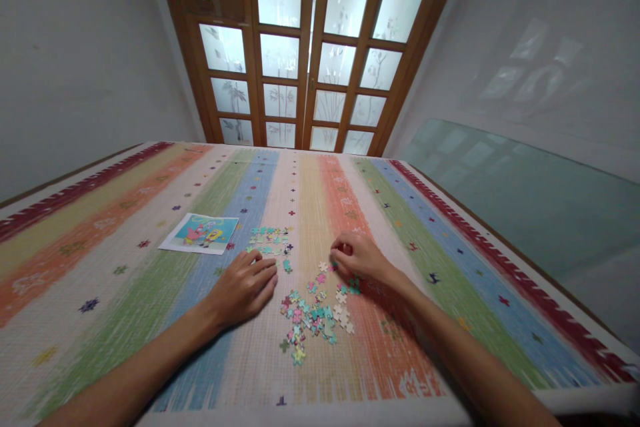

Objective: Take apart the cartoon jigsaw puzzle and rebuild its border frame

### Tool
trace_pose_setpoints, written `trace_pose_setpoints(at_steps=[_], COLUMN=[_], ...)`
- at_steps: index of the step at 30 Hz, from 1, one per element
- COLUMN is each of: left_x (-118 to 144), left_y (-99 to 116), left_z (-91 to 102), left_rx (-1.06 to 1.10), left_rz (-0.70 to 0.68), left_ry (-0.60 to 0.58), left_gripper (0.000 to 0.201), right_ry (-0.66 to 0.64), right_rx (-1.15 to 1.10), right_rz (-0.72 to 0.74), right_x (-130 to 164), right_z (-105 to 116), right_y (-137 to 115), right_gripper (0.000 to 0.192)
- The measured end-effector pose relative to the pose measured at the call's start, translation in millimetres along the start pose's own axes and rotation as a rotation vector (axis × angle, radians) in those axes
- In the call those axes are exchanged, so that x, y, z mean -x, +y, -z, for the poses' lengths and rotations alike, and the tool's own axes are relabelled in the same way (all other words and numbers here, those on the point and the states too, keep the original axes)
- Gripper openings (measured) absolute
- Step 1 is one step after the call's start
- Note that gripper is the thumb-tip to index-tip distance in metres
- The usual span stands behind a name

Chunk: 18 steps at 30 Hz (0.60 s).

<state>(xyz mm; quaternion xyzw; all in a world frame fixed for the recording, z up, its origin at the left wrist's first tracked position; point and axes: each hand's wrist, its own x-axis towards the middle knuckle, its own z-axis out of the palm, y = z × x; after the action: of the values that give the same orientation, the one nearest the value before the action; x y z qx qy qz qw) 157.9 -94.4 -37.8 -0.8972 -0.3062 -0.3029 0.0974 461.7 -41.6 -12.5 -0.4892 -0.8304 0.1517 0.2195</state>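
Teal pieces toward tabletop's near edge: seemingly sorting, next needing pinch; right fingers curling, hold unclear; left fingers resting loose.

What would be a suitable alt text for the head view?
Small, multicoloured jigsaw pieces lie on a rainbow-striped cloth, near a person's bare left hand and bare right hand. A rectangular, cartoon-printed sheet lies to the left.

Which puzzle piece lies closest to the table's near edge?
The mostly yellow piece at the near tip of the loose pile; every other piece lies farther away from that edge.
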Motion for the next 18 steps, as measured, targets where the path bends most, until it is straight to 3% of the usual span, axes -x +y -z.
trace_pose_setpoints(at_steps=[6,10,18], left_x=[0,-1,0], left_y=[4,8,9], left_z=[0.6,-0.3,-4.1], left_rx=[0.132,0.239,0.306], left_rz=[-0.065,-0.109,-0.143], left_ry=[-0.011,-0.057,-0.083], left_gripper=[0.02,0.02,0.022], right_ry=[-0.002,-0.109,-0.188], right_rx=[-0.078,-0.129,-0.111], right_rz=[0.0,0.029,0.132], right_x=[27,40,46], right_z=[15,22,13], right_y=[32,43,25], right_gripper=[0.013,0.027,0.04])
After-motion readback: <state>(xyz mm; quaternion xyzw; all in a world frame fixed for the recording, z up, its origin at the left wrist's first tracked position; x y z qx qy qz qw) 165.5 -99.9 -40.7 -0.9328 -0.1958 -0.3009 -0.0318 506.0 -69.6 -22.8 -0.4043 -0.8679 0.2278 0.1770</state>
